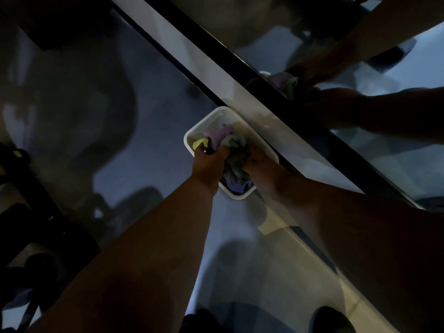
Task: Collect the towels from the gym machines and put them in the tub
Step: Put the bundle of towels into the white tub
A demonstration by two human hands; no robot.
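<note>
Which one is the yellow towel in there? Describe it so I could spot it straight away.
Find the mirror along the floor; against its base sits a white tub. In the tub's far end, just beyond the left hand, lies the yellow towel. It is the only bright yellow-green cloth there; the towel next to it is pale purple, and the hands hold a greyish one.

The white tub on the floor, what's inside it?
The white tub holds bunched towels: yellow, lilac, greyish. Both hands cover the rest.
</note>
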